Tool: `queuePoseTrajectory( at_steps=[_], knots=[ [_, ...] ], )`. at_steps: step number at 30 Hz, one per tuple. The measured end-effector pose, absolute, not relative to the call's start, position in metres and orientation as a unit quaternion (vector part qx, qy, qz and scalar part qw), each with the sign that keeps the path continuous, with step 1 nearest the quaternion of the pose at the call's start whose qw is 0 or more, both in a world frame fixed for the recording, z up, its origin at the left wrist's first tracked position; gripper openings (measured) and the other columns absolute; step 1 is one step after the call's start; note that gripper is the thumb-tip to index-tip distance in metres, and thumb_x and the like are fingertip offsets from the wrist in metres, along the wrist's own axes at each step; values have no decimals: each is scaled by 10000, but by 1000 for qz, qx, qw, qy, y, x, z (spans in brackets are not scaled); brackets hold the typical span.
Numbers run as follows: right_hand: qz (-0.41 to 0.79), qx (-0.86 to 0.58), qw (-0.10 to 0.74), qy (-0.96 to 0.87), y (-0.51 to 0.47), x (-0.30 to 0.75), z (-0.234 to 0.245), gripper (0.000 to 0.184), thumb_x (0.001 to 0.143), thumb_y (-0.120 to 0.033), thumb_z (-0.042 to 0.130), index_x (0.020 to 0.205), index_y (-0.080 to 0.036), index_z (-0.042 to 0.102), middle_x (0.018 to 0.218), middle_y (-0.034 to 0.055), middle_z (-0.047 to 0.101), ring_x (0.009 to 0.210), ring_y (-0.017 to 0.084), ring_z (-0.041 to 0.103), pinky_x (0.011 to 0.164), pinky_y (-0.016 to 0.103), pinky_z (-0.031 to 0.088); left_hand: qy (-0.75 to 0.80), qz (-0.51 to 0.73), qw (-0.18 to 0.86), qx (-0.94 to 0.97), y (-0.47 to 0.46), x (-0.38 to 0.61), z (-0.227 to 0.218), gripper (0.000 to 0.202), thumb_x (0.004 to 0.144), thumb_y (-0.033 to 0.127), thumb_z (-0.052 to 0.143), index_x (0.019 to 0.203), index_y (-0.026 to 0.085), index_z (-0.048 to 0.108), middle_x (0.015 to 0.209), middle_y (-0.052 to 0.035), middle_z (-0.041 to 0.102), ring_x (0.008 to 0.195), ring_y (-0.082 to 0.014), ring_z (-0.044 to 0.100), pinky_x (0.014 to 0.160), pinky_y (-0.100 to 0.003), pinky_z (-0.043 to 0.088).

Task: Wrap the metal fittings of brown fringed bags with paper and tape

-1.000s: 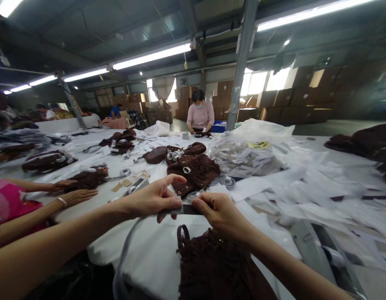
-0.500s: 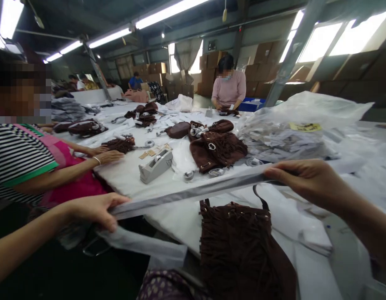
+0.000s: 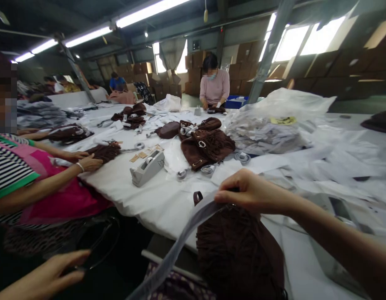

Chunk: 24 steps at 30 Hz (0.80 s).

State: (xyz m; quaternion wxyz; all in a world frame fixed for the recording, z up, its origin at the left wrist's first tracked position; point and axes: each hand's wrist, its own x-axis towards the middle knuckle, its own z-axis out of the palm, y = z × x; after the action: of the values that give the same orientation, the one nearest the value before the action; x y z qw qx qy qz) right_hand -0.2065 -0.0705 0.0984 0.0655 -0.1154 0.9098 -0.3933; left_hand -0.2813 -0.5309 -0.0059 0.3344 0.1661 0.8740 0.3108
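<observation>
My right hand [image 3: 252, 192] pinches one end of a long grey translucent strip [image 3: 177, 246], which hangs down and left from it past the table edge. Directly under that hand lies a dark brown fringed bag [image 3: 239, 250] with its strap loop sticking up. My left hand [image 3: 52, 275] is low at the bottom left, below the table edge, with fingers spread and nothing in it, apart from the strip.
A grey tape dispenser [image 3: 147, 167] stands on the white-covered table [image 3: 143, 196]. Beyond it lie more brown bags [image 3: 207, 146] and a clear bag of white pieces [image 3: 274, 129]. A co-worker's arms [image 3: 55, 175] reach in from the left; another person [image 3: 213, 85] stands at the far side.
My left hand has let go of the strip and dropped lower. My right hand has moved left and down with the strip's end, over the fringed bag; the strip now hangs slack.
</observation>
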Motion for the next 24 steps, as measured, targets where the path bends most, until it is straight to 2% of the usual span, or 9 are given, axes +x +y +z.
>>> queuePoseTrajectory(
  at_steps=[1, 4, 6, 7, 9, 11, 15, 20, 24],
  knots=[
    [-393, -139, 75, 906, -83, -208, 99, 413, 790, -472, 592, 544, -142, 629, 481, -41, 384, 466, 76, 321, 427, 219, 225, 889, 319, 284, 162, -508, -283, -3, 297, 736, 572, 627, 1024, 500, 645, 1138, 125, 675, 1156, -319, 549, 1029, -524, 380],
    [-405, -175, 83, 893, -108, -213, 100, 405, 794, -453, 600, 556, -126, 625, 481, -51, 357, 478, 70, 326, 431, 201, 237, 827, 397, 246, 312, -411, -285, 22, 472, 848, 549, 497, 1244, 303, 576, 1333, -30, 562, 1256, -282, 458, 1103, -426, 286],
    [-423, -172, 77, 886, -112, -214, 100, 390, 808, -439, 588, 590, -120, 640, 486, -51, 372, 485, 71, 338, 430, 193, 242, 751, 443, 272, 406, -348, -283, 40, 523, 862, 577, 452, 1196, 200, 595, 1211, -107, 628, 1134, -258, 544, 1010, -373, 389],
    [-434, -169, 71, 882, -110, -214, 98, 373, 819, -426, 577, 620, -119, 651, 499, -48, 391, 495, 73, 350, 435, 191, 251, 715, 452, 318, 428, -323, -281, 46, 527, 876, 587, 409, 1094, 159, 629, 1011, -115, 689, 951, -226, 614, 875, -330, 468],
    [-449, -159, 55, 878, -94, -209, 91, 362, 846, -412, 542, 662, -122, 656, 532, -43, 424, 516, 78, 369, 452, 189, 274, 679, 471, 392, 406, -292, -282, 51, 533, 880, 606, 377, 911, 133, 621, 603, -28, 603, 527, -121, 530, 529, -223, 432],
    [-447, -136, 42, 883, -68, -200, 77, 397, 862, -435, 511, 651, -126, 643, 543, -39, 427, 520, 81, 368, 461, 194, 278, 681, 480, 420, 359, -284, -289, 48, 509, 871, 611, 398, 821, 138, 578, 449, 59, 422, 372, -56, 311, 388, -180, 244],
    [-433, -53, 3, 900, -12, -182, 38, 427, 844, -480, 522, 637, -123, 634, 555, -23, 467, 535, 94, 402, 489, 207, 305, 728, 420, 435, 322, -286, -314, 41, 467, 840, 614, 461, 788, 157, 542, 396, 94, 359, 341, -43, 233, 363, -177, 152],
    [-487, -15, 3, 873, -3, -183, 25, 384, 839, -460, 540, 680, -123, 636, 565, -27, 445, 528, 90, 395, 461, 196, 278, 725, 371, 454, 361, -249, -322, 40, 481, 833, 606, 480, 773, 139, 575, 536, 6, 580, 421, -73, 448, 427, -187, 328],
    [-538, -76, 8, 839, -19, -196, 32, 428, 842, -497, 535, 628, -130, 589, 547, -44, 385, 510, 77, 345, 449, 195, 243, 701, 371, 469, 388, -205, -311, 47, 472, 831, 586, 500, 726, 130, 563, 559, -7, 582, 433, -74, 456, 435, -194, 331]
  ],
)
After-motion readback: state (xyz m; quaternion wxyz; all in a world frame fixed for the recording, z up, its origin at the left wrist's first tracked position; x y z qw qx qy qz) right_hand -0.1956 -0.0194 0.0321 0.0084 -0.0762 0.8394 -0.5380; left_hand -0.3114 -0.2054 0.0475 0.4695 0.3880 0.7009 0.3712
